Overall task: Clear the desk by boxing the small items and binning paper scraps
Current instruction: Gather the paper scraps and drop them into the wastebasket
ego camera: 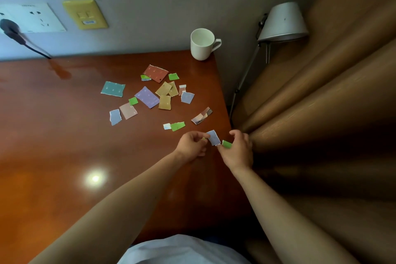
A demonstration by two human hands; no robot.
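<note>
Paper scraps: torn coloured pieces, well over a dozen, lying loose on the far right part of the desk.

Blue-grey scrap: lifted off the wood near the desk's right edge and held between both hands. Left hand: fingers curled, tips pinching this scrap at its left edge; a small green fleck shows at the fingertips, too small to identify.

Green scrap: in the right hand, fingers curled round it, thumb close to the lower corner of the blue-grey piece.

Progress, as judged: early. Collecting is under way, with two or three pieces in hand. The main scatter remains on the desk and nothing is visibly binned. No small items for boxing are in view.

Containers: no box or bin is visible. White mug stands upright at the desk's far right corner, apart from the scraps; its visible interior looks empty.

Surroundings: lamp beyond the desk's right side; brown curtain along the right; wall socket with a dark plug.
</note>
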